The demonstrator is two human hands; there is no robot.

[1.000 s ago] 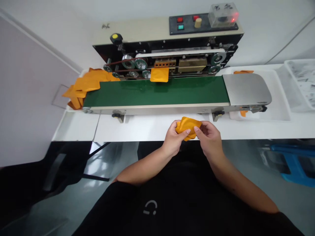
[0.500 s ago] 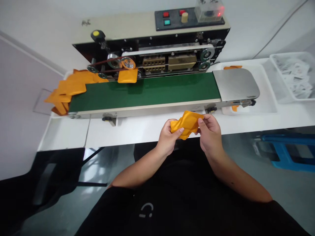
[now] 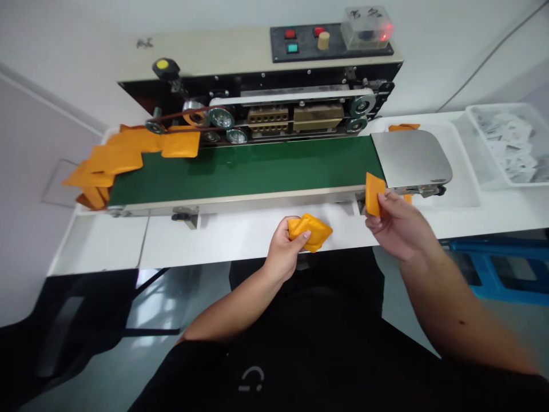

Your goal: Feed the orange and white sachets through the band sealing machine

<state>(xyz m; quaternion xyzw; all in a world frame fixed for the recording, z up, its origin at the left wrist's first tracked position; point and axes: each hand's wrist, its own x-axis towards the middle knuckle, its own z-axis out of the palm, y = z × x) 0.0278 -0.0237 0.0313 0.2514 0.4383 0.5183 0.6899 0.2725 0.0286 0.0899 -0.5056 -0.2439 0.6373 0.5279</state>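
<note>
My left hand [image 3: 285, 250] is closed on a few stacked orange packets [image 3: 316, 232], thumb on top, over the white table's front edge. Between the thumb and fingers of my right hand [image 3: 398, 223] is a single orange packet [image 3: 374, 191], held upright at the near edge of the green conveyor belt [image 3: 266, 169], close to the metal end plate [image 3: 414, 157]. Another orange packet [image 3: 180, 144] is at the left end of the band sealer [image 3: 257, 74], by its rollers. More orange packets [image 3: 114, 157] are heaped at the belt's left end.
A control panel [image 3: 309, 48] with buttons and a knob tops the machine. At right stand a white tray [image 3: 465, 166] and a clear bin [image 3: 476, 134] of small white sachets. A blue stool [image 3: 510, 274] is at lower right, a black chair [image 3: 86, 320] at lower left.
My right hand has drawn one packet away from the left hand's stack and moved right and up to the belt. The packet at the sealer has travelled left.
</note>
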